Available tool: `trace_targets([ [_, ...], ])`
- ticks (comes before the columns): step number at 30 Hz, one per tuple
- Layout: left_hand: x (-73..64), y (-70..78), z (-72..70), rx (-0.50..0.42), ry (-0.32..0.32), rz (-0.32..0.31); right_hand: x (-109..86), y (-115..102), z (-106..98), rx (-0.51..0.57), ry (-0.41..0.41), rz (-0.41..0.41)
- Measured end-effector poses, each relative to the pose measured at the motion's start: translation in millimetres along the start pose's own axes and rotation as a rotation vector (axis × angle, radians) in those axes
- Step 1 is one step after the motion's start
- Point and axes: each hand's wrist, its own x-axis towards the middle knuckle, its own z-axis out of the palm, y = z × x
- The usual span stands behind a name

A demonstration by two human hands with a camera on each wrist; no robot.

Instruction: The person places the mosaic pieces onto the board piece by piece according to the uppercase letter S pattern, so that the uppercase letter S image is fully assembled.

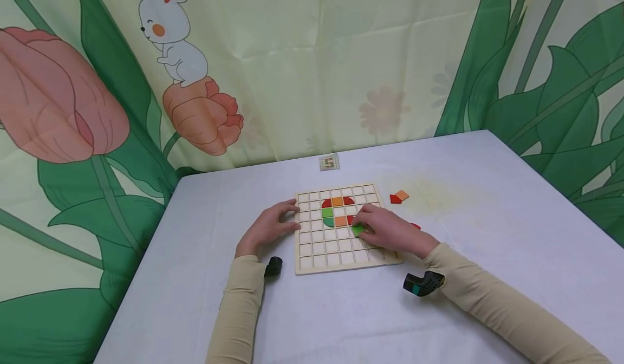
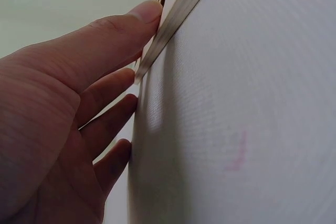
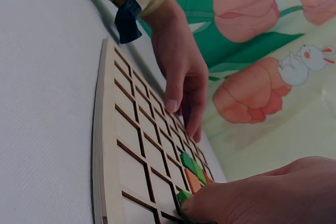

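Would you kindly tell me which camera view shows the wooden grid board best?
The head view: it shows the wooden grid board almost whole from above, with the right hand covering part. The right wrist view shows it slanted and cut off; the left wrist view shows little beyond its edge.

Pale wood at centre, the gridded board (image 3: 108, 156), matt and smooth along its frame, streaked like grain down the side. In its cells, the coloured pieces (image 1: 339, 221), flat and even, with hardly a shine! Underneath, the white tablecloth (image 1: 170, 299), matt, finely woven up close. Left and right, beige sleeves (image 1: 239, 299) in soft, creased cloth, with black plastic-looking wrist cameras (image 1: 424, 284). Far side, a printed fabric backdrop (image 1: 292, 82), wrinkled, dull-finished; the little card (image 1: 329, 162) before it is perhaps paper, too small to be sure.
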Motion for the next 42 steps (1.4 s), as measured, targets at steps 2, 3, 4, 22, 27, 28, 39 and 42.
trace_targets([
  [2, 0.1, 0.4, -0.1, 0.0, 0.0, 0.0, 0.5, -0.9, 0.9, -0.006, 0.0, 0.009],
  [3, 0.1, 0.6, -0.3, 0.001, 0.0, 0.0, 0.7, -1.4, 1.3, -0.007, 0.0, 0.013],
  [4, 0.2, 0.6, -0.4, 0.003, 0.0, 0.001, 0.9, -1.8, 1.6, -0.008, 0.002, 0.012],
  [22, 0.2, 1.6, -0.2, -0.001, -0.008, -0.006, 2.5, -1.1, 5.5, 0.014, 0.045, -0.007],
  [27, 0.0, 2.2, -0.1, -0.006, -0.006, -0.003, 2.2, -1.4, 5.6, 0.011, 0.048, -0.004],
  [28, -0.2, 2.4, 0.0, -0.007, -0.006, -0.003, 2.0, -1.4, 5.6, 0.009, 0.046, -0.002],
  [39, 0.7, 1.9, -0.2, -0.004, -0.01, -0.011, 1.6, -1.2, 5.2, 0.019, 0.025, 0.014],
  [42, 0.5, 1.7, -0.2, -0.009, -0.011, -0.013, 1.2, -1.3, 4.9, 0.024, 0.027, 0.015],
])
